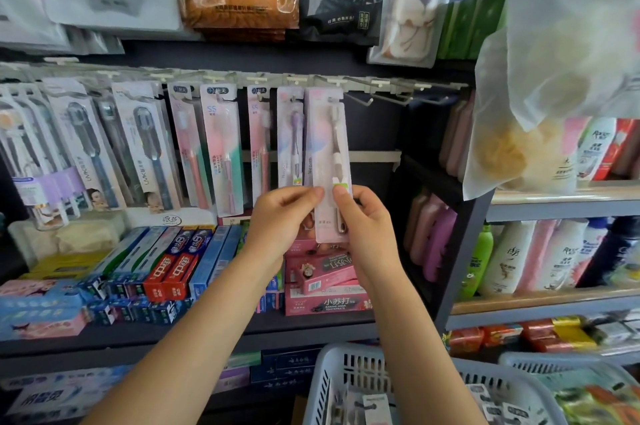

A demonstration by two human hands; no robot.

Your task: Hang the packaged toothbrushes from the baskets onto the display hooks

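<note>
You have hanging toothbrush packs point(221, 144) at twelve o'clock, toothpaste boxes point(173, 269) beneath them, baskets point(346, 376) at five o'clock.

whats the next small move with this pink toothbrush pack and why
Probably let go and reach into the white basket for another pack. The pink toothbrush pack already appears to hang by its top hole on a display hook, beside the purple-brush pack, while the left hand and right hand both pinch its lower part.

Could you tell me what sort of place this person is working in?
Most likely a shop's toiletries aisle: packaged toothbrushes hang on display hooks, toothpaste boxes fill the shelf below, and shampoo bottles stand alongside.
</note>
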